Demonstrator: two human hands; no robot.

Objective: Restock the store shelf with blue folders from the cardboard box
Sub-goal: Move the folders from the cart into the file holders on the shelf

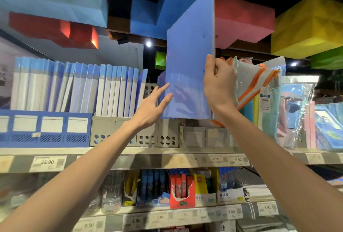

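Right hand (220, 85) grips the blue folder (187, 61) by its right edge, fingers curled round it. Left hand (154, 105) is spread open, straight fingertips on the folder's lower left face. The folder stands upright, long axis vertical, top corner pointing up, its bottom edge just above the grey file holder (167, 133) on the shelf (148, 161). To the left leans a packed row of blue-and-white folders (83, 88). To the right, clear orange-zip pouches (259, 81) crowd the right hand. Beyond, coloured blocks (241, 18) hang overhead.
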